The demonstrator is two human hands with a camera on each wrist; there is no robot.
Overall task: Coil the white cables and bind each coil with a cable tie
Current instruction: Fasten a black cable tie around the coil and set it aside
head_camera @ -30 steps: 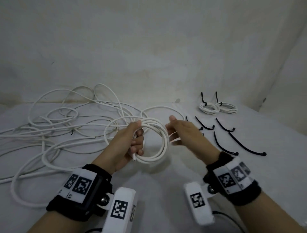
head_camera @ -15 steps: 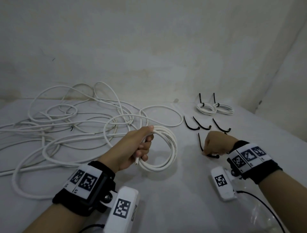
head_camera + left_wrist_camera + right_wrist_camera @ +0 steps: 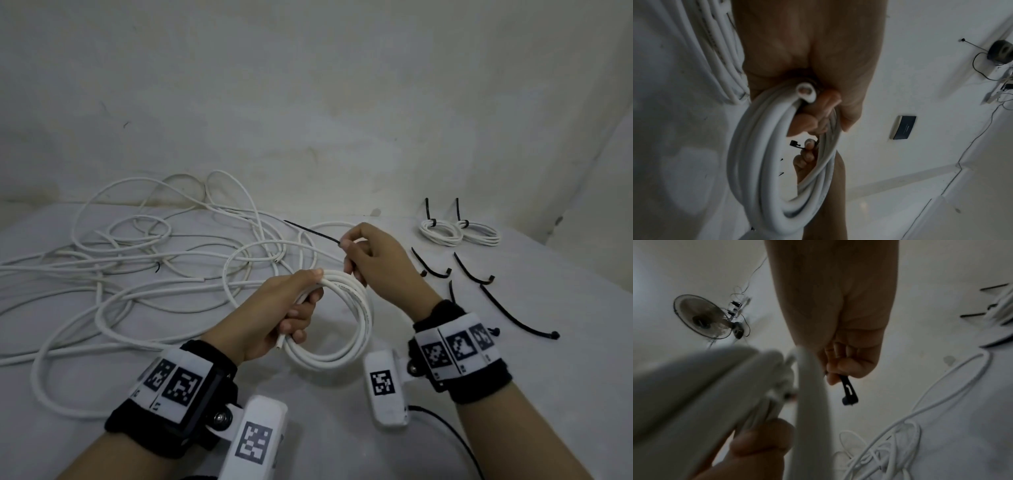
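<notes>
Your left hand (image 3: 274,315) gripped the white cable coil (image 3: 346,325) at centre frame, fingers curled round the bundled turns on the coil's left side, thumb laid over the top. The left wrist view showed the cut cable end (image 3: 805,92) poking out beside your fingers. Your right hand (image 3: 373,260) sat just above and right of the coil, fingers closed in a pinch on a black cable tie (image 3: 311,232); its thin tail pointed toward the upper left, over the loose cables. In the right wrist view the tie's head (image 3: 849,395) hung below your fingertips, next to the coil.

The loose white cables (image 3: 137,260) sprawled across the left half of the white table (image 3: 325,411). Two bound coils (image 3: 459,233) lay at the upper right near the wall, each with a black tie standing up. Spare black cable ties (image 3: 513,315) lay right of your right hand.
</notes>
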